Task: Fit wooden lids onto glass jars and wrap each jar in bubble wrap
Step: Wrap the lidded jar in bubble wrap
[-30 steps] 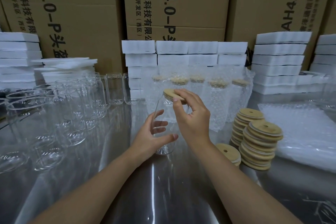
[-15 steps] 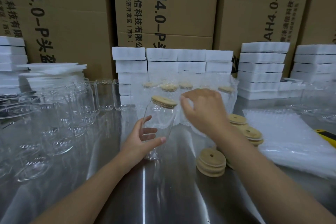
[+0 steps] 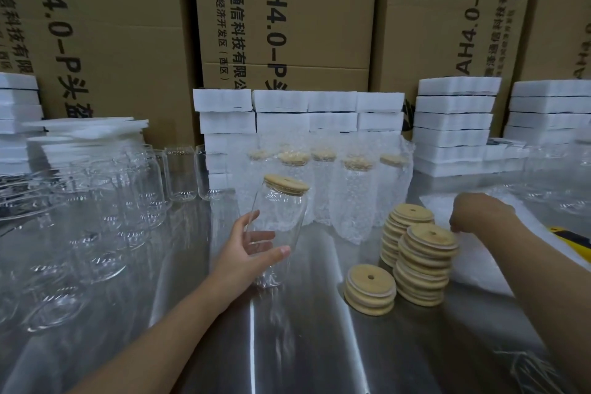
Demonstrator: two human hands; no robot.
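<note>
In the head view my left hand point(image 3: 246, 249) grips the lower body of the glass jar point(image 3: 283, 217), tilted over the tabletop point(image 3: 287, 345), I judge to keep it ready for wrapping. The jar is clear and empty, with its wooden lid point(image 3: 286, 184) seated on top. My right hand point(image 3: 476, 214), far right of it past the lid stacks point(image 3: 427, 261), lies on the bubble wrap sheets point(image 3: 479, 269); whether it pinches one I cannot tell.

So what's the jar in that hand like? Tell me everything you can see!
The glass jar is clear, tall and rounded, and looks empty. A round, pale wooden lid sits on its mouth. It is not wrapped yet. It leans slightly, top tipped right, its base down by the shiny table; whether they touch is unclear. The left hand holds its lower half, fingers behind, thumb in front.
</note>
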